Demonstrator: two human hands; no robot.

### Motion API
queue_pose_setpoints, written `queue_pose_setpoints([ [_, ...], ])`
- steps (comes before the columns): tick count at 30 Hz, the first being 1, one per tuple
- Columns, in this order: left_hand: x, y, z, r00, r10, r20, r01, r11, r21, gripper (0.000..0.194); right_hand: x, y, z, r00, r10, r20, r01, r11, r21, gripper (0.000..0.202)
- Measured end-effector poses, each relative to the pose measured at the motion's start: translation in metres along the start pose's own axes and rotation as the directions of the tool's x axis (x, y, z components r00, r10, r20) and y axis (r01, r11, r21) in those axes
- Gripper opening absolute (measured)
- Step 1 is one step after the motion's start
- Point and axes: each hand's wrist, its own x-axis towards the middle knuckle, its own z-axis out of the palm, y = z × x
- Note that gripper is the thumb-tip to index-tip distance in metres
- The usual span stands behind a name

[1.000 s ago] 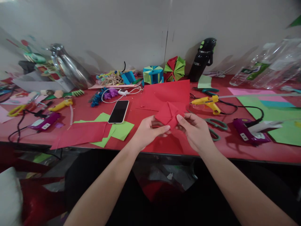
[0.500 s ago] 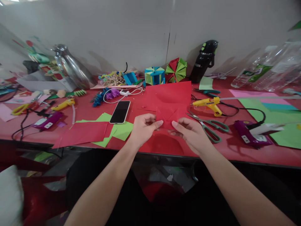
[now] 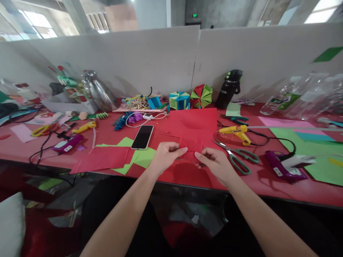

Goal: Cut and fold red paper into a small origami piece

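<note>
A small creased piece of red paper (image 3: 190,145) is held between my two hands, just above the red tabletop near its front edge. My left hand (image 3: 168,154) pinches its left side, thumb on top. On the right side, my right hand (image 3: 211,159) grips it with the thumb over the paper and the fingers curled below. Behind it lies a larger red sheet (image 3: 197,119). Scissors with green handles (image 3: 239,157) rest right of my right hand, blades partly spread. Left of my left hand are a phone (image 3: 142,137) and red paper sheets (image 3: 103,157) over green paper (image 3: 143,157).
A yellow glue gun (image 3: 235,132) and purple power strip (image 3: 285,166) stand at the right; a second yellow glue gun (image 3: 84,126) is left. Along the back are a steel jug (image 3: 99,91), folded paper models (image 3: 202,95), a black bottle (image 3: 229,88) and plastic bottles (image 3: 308,96).
The head view has tilted up, so the room beyond the partition shows and the table sits lower in the picture. Both hands still hold the red paper, which looks tipped flatter.
</note>
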Motion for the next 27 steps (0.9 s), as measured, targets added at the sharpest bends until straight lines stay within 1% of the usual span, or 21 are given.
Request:
queue_pose_setpoints([
  [3, 0.000, -0.001, 0.000, 0.999, 0.035, -0.002, -0.035, 0.999, 0.015, 0.035, 0.000, -0.001, 0.000, 1.000, -0.016, -0.001, 0.016, 0.999, -0.034, 0.041],
  [5, 0.001, -0.002, -0.003, 0.997, 0.078, -0.023, -0.076, 0.994, 0.079, 0.037, -0.001, -0.002, 0.001, 0.999, 0.029, 0.042, -0.028, 0.999, -0.031, 0.042],
  [7, 0.004, -0.001, -0.013, 0.992, 0.106, -0.071, -0.095, 0.987, 0.133, 0.037, -0.002, -0.004, 0.001, 0.993, 0.077, 0.090, -0.075, 0.997, -0.029, 0.043],
  [8, 0.006, 0.001, -0.021, 0.985, 0.103, -0.136, -0.085, 0.987, 0.136, 0.036, -0.003, -0.005, 0.000, 0.991, 0.088, 0.104, -0.085, 0.996, -0.036, 0.044],
  [9, 0.009, 0.003, -0.030, 0.968, 0.087, -0.234, -0.061, 0.991, 0.115, 0.036, -0.004, -0.006, 0.000, 0.990, 0.088, 0.112, -0.083, 0.995, -0.046, 0.045],
  [10, 0.012, 0.006, -0.041, 0.936, 0.081, -0.343, -0.058, 0.995, 0.076, 0.037, -0.006, -0.008, -0.001, 0.990, 0.076, 0.115, -0.070, 0.996, -0.059, 0.045],
  [11, 0.015, 0.009, -0.052, 0.890, 0.078, -0.450, -0.087, 0.996, 0.001, 0.037, -0.007, -0.009, -0.002, 0.991, 0.060, 0.120, -0.051, 0.996, -0.075, 0.044],
  [12, 0.017, 0.012, -0.062, 0.836, 0.052, -0.546, -0.133, 0.985, -0.110, 0.037, -0.009, -0.011, -0.003, 0.991, 0.042, 0.130, -0.031, 0.995, -0.091, 0.044],
  [13, 0.020, 0.014, -0.072, 0.789, 0.009, -0.614, -0.195, 0.952, -0.236, 0.036, -0.010, -0.013, -0.004, 0.989, 0.027, 0.143, -0.012, 0.994, -0.105, 0.043],
  [14, 0.022, 0.016, -0.079, 0.760, -0.034, -0.649, -0.255, 0.903, -0.346, 0.036, -0.012, -0.015, -0.005, 0.987, 0.016, 0.160, 0.003, 0.993, -0.116, 0.042],
  [15, 0.023, 0.016, -0.084, 0.736, -0.078, -0.673, -0.294, 0.857, -0.422, 0.037, -0.013, -0.017, -0.005, 0.984, 0.009, 0.176, 0.014, 0.992, -0.125, 0.042],
  [16, 0.024, 0.016, -0.087, 0.732, -0.118, -0.670, -0.303, 0.825, -0.477, 0.038, -0.014, -0.018, -0.005, 0.981, 0.007, 0.192, 0.019, 0.991, -0.135, 0.042],
  [17, 0.025, 0.014, -0.087, 0.749, -0.154, -0.645, -0.283, 0.805, -0.521, 0.041, -0.016, -0.019, -0.005, 0.979, 0.008, 0.206, 0.022, 0.989, -0.145, 0.043],
  [19, 0.026, 0.009, -0.082, 0.802, -0.188, -0.567, -0.209, 0.800, -0.562, 0.044, -0.018, -0.021, -0.004, 0.975, 0.009, 0.223, 0.029, 0.985, -0.167, 0.043],
  [21, 0.026, 0.005, -0.072, 0.844, -0.181, -0.505, -0.160, 0.814, -0.558, 0.042, -0.020, -0.023, -0.002, 0.972, 0.009, 0.237, 0.038, 0.981, -0.192, 0.041],
  [23, 0.025, 0.002, -0.062, 0.893, -0.131, -0.430, -0.118, 0.854, -0.506, 0.039, -0.022, -0.024, -0.001, 0.969, 0.008, 0.249, 0.053, 0.970, -0.236, 0.038],
  [24, 0.023, 0.002, -0.057, 0.926, -0.094, -0.364, -0.084, 0.892, -0.444, 0.038, -0.022, -0.024, -0.001, 0.968, 0.004, 0.249, 0.067, 0.959, -0.277, 0.036],
  [25, 0.020, 0.003, -0.052, 0.957, -0.056, -0.283, -0.047, 0.938, -0.344, 0.038, -0.022, -0.025, -0.003, 0.969, -0.002, 0.247, 0.087, 0.940, -0.331, 0.034],
  [26, 0.016, 0.004, -0.048, 0.981, -0.022, -0.191, -0.018, 0.979, -0.204, 0.038, -0.022, -0.025, -0.006, 0.970, -0.014, 0.242, 0.111, 0.913, -0.393, 0.033],
  [27, 0.012, 0.006, -0.045, 0.996, 0.004, -0.090, -0.007, 1.000, -0.030, 0.038, -0.020, -0.024, -0.010, 0.972, -0.027, 0.232, 0.134, 0.879, -0.457, 0.032],
])
